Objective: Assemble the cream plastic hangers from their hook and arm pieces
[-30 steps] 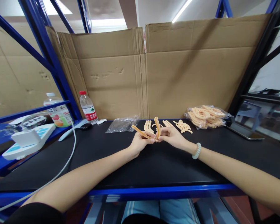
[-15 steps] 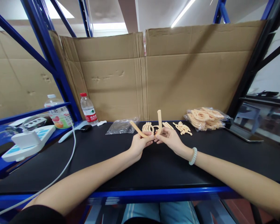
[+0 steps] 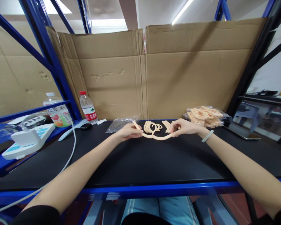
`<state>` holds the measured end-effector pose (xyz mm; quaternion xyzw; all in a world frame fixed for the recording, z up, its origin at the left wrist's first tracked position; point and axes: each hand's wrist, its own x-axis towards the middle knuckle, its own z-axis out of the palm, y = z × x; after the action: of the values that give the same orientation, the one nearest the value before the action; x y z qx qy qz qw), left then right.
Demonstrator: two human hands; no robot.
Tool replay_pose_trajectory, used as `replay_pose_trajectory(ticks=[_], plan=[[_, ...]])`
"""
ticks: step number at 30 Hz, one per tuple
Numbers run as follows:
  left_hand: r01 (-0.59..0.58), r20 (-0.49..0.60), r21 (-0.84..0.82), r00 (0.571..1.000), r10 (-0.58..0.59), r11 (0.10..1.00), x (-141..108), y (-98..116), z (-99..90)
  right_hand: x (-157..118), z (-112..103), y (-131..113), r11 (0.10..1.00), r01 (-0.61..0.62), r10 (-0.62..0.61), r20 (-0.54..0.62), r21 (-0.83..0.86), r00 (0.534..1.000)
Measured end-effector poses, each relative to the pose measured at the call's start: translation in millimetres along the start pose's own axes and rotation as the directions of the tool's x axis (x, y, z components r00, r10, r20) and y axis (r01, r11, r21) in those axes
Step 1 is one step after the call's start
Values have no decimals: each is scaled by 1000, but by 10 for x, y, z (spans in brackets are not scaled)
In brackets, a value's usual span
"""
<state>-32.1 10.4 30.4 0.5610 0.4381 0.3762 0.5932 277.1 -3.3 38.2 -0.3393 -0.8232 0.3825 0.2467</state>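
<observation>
My left hand [image 3: 128,132] pinches the left end of a curved wood-coloured piece [image 3: 146,135]. My right hand [image 3: 183,127], fingers closed, grips the outer end of a second curved wood-coloured piece [image 3: 162,138]. The two pieces meet between my hands in a shallow wavy line just above the black tabletop [image 3: 140,165]. Whether they are joined or only touching, I cannot tell. Directly behind them lie several curved strips [image 3: 147,126], a looped piece [image 3: 159,126] and a row of strips [image 3: 166,125]. My right hand partly hides what lies beyond.
At the back right lies a clear bag of wood-coloured parts [image 3: 206,116], beside a dark flat device [image 3: 242,132]. An empty plastic bag [image 3: 120,124] and a water bottle [image 3: 88,109] are back left. A white cable [image 3: 71,159] crosses the left side near a power strip [image 3: 41,137].
My hands have moved apart, the left one leftward and the right one rightward. The pieces, earlier angled upward in a V, now spread nearly flat between them.
</observation>
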Motion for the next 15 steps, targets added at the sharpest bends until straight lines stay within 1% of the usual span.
replay_pose_trajectory(ticks=[2,4,7,9,11,12,13,15], plan=[[-25,100,155,995,10,988,-13,26,-96,-11,4,-30,991,34,-23,83,-128,996],[-73,214,313,977,5,947,-28,44,-157,-24,5,-48,980,42,-9,166,-192,986],[-111,353,453,933,-64,884,-32,73,-203,-43,-19,-37,977,8,55,283,-215,958],[-142,421,555,898,-129,820,-32,109,-219,-52,-44,-20,971,-24,104,331,-237,938],[-196,447,683,874,-190,704,-49,160,-229,-57,-60,-12,961,-54,149,344,-271,927],[-232,443,746,873,-205,624,-66,188,-232,-58,-61,-12,955,-66,166,337,-289,927],[-274,433,803,879,-201,529,-89,214,-232,-58,-57,-15,948,-76,180,325,-308,928],[-345,396,889,910,-126,300,-145,257,-225,-54,-39,-25,935,-95,202,295,-341,934]])
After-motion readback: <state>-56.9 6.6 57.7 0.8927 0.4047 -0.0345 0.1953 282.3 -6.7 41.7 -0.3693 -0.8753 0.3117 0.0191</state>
